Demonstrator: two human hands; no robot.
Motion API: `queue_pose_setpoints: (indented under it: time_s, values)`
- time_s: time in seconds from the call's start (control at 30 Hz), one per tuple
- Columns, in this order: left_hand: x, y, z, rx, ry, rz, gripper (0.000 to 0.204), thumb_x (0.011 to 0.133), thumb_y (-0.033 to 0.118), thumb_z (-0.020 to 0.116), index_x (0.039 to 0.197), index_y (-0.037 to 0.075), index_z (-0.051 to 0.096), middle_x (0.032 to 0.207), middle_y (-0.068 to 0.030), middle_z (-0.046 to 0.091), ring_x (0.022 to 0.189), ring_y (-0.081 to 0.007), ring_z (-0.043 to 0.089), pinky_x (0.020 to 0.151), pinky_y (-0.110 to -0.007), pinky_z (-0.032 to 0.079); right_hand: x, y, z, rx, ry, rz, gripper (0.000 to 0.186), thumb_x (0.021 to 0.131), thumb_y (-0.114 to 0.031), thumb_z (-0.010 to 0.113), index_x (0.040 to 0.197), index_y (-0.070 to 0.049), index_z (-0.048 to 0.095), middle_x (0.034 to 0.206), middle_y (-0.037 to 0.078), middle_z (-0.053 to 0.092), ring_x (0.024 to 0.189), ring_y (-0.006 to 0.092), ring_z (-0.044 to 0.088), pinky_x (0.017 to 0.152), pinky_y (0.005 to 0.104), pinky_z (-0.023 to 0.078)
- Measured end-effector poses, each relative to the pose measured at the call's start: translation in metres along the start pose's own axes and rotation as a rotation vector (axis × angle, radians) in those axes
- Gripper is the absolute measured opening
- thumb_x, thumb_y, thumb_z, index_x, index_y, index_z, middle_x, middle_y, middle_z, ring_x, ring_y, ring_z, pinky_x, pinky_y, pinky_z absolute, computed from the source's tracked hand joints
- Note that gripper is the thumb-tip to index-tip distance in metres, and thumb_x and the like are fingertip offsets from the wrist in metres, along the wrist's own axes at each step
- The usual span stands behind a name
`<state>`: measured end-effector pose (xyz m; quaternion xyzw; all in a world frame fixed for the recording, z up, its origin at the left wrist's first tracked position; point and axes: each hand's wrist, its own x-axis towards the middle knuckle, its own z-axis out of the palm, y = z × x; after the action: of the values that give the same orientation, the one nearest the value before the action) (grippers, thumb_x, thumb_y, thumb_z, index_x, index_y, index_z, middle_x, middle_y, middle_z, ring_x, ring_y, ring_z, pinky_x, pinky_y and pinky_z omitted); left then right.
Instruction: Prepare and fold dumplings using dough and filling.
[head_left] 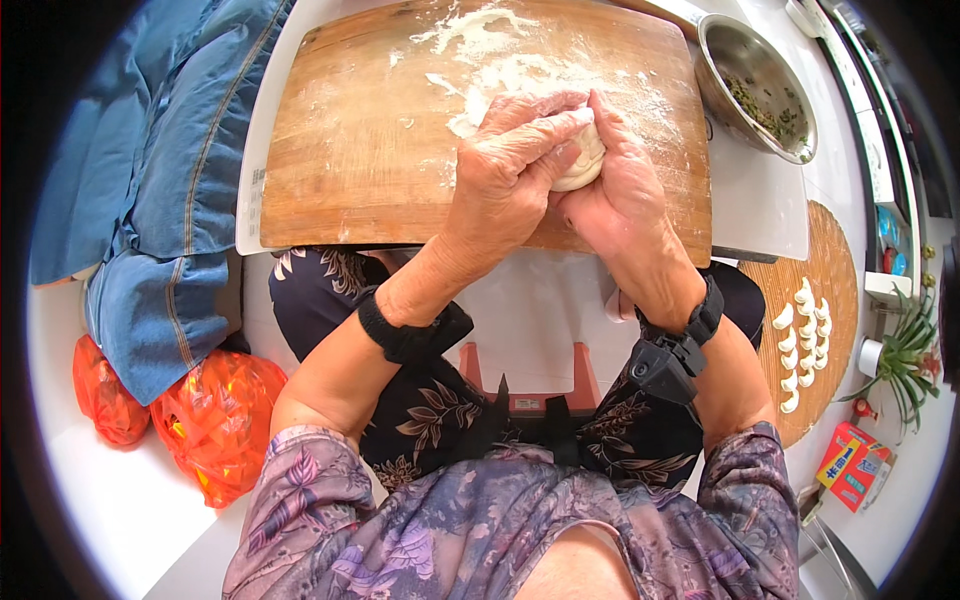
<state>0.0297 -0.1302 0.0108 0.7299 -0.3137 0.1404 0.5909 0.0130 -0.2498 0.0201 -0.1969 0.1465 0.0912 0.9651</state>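
Observation:
A pale, rounded lump of dough point(580, 165) is clasped between both palms above the wooden board point(350, 130). My left hand point(510, 160) presses on it from the left, its fingers bent across the top. My right hand point(622, 175) cups the dough's right side, fingers pointing away from me. Part of the dough is covered by the fingers. Loose white flour point(520, 75) is scattered over the board's far half, around and beyond my hands.
A steel bowl point(715, 75) with chopped green filling stands at the far right. Several shaped dumplings point(806, 330) lie on a round wooden board point(770, 285) lower right, near a potted plant point(905, 350) and a red box point(855, 468). Orange plastic bags point(215, 415) sit beside a denim-covered seat point(165, 200).

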Motion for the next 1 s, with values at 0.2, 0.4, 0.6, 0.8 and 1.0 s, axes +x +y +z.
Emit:
queue_pose_setpoints:
  time_s: [0.2, 0.4, 0.6, 0.8, 1.0]
  values:
    - [0.007, -0.001, 0.002, -0.046, 0.019, -0.004, 0.022, 0.082, -0.004, 0.062, 0.104, -0.003, 0.067, 0.113, -0.0118, 0.064, 0.102, -0.0176, 0.06, 0.087, -0.028, 0.048, -0.004, -0.005, 0.011, -0.082, 0.058, -0.046, 0.031, 0.096, -0.033, 0.051, 0.113, -0.008, 0.052, 0.109, 0.006, 0.059, 0.103, 0.0211, 0.058, 0.092, 0.0428, 0.048]
    - [0.012, 0.007, -0.008, -0.207, 0.015, -0.123, 0.026, 0.089, 0.015, 0.061, 0.108, -0.002, 0.065, 0.114, -0.0152, 0.062, 0.104, -0.0216, 0.059, 0.089, -0.031, 0.047, -0.006, -0.018, 0.018, -0.018, -0.08, 0.039, 0.05, 0.1, -0.04, 0.036, 0.131, -0.001, 0.034, 0.132, 0.015, 0.046, 0.123, 0.0294, 0.045, 0.104, 0.0539, 0.035]
    - [0.007, 0.005, -0.016, -0.113, -0.008, -0.049, 0.033, 0.092, 0.024, 0.059, 0.112, -0.002, 0.063, 0.114, -0.0144, 0.061, 0.105, -0.0196, 0.057, 0.091, -0.03, 0.045, -0.002, -0.015, 0.016, -0.05, -0.054, 0.054, 0.05, 0.101, -0.041, 0.028, 0.126, 0.0, 0.04, 0.127, 0.017, 0.05, 0.115, 0.0324, 0.052, 0.098, 0.0522, 0.042]
    - [0.004, 0.01, -0.014, -0.333, -0.01, -0.316, 0.052, 0.086, 0.013, 0.067, 0.132, 0.001, 0.047, 0.109, -0.0106, 0.061, 0.094, -0.012, 0.057, 0.08, -0.025, 0.049, 0.004, -0.012, 0.008, 0.004, -0.135, 0.169, 0.045, 0.098, -0.038, 0.043, 0.121, 0.0, 0.047, 0.121, 0.016, 0.054, 0.112, 0.031, 0.053, 0.1, 0.0516, 0.041]
    - [0.007, 0.004, -0.016, -0.357, -0.01, -0.4, 0.049, 0.086, 0.009, 0.066, 0.131, 0.002, 0.049, 0.11, -0.007, 0.061, 0.097, -0.0124, 0.057, 0.085, -0.024, 0.048, 0.011, -0.009, 0.006, -0.046, -0.148, 0.154, 0.036, 0.094, -0.028, 0.054, 0.117, 0.0, 0.051, 0.114, 0.015, 0.058, 0.104, 0.0282, 0.058, 0.091, 0.0458, 0.049]
